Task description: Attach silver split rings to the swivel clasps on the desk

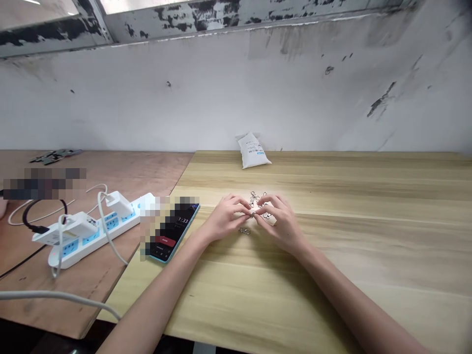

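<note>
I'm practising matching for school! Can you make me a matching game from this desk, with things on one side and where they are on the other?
Things:
1. White packet
2. Phone
3. Power strip
4. Metal clip

Places:
A. On the darker wood board, with plugs in it
B. Beside the left hand, on the light table
C. At the far edge of the light table, by the wall
D. At the light table's left edge, screen lit

Pairs: 1-C, 2-D, 3-A, 4-B
</note>
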Demonstrator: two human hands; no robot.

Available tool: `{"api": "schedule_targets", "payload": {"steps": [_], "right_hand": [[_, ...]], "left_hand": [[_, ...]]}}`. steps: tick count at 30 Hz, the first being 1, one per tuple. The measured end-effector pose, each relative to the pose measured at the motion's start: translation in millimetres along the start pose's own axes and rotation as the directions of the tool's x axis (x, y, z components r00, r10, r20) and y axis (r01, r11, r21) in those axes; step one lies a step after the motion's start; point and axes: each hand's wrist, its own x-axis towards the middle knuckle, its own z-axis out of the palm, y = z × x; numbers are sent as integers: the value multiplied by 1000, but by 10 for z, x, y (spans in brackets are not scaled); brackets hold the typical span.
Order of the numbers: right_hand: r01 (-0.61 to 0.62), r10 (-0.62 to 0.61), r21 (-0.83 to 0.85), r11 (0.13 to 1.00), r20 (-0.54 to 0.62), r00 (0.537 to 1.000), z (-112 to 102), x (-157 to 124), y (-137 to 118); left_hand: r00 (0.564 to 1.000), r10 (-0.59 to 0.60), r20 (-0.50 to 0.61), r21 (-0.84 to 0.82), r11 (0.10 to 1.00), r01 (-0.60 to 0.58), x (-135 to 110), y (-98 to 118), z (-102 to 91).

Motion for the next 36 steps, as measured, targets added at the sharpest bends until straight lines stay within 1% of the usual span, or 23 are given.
{"api": "schedule_targets", "payload": {"steps": [5,11,13,16,18,20,23,25,27,31,34,36], "right_hand": [[10,-10,3,1000,-15,1000,7,-1,8],[3,-3,27,1000,-15,1000,26,-13,6],[7,-7,40,999,-16,1000,20,-9,-13],[-8,10,80,997,-21,1000,-2,11,-52],[-61,64,146,987,-20,998,-14,27,-71],[-160,161,253,954,14,987,-19,38,-79],[-329,316,424,844,103,943,-12,47,-79],[-389,376,494,778,131,917,-6,49,-74],[-409,402,524,747,134,906,-3,49,-66],[-421,415,547,723,143,898,-3,50,-48],[-427,419,548,719,149,896,-8,52,-48],[-428,419,529,732,146,896,-12,52,-58]], "left_hand": [[1000,-3,-18,15,1000,4,-3,3,16],[999,-39,-17,13,999,39,-10,6,58],[999,-49,-12,-38,998,48,-6,13,69],[996,-93,0,-205,974,91,7,37,73],[988,-155,14,-343,927,150,18,62,66],[973,-227,32,-448,867,217,27,83,56],[951,-307,43,-516,808,284,32,87,46],[946,-323,35,-526,799,292,29,68,43],[947,-321,24,-521,804,286,23,45,39],[946,-323,24,-509,811,290,17,33,27],[942,-335,30,-515,802,302,20,52,23],[939,-343,29,-510,803,309,22,60,26]]}}
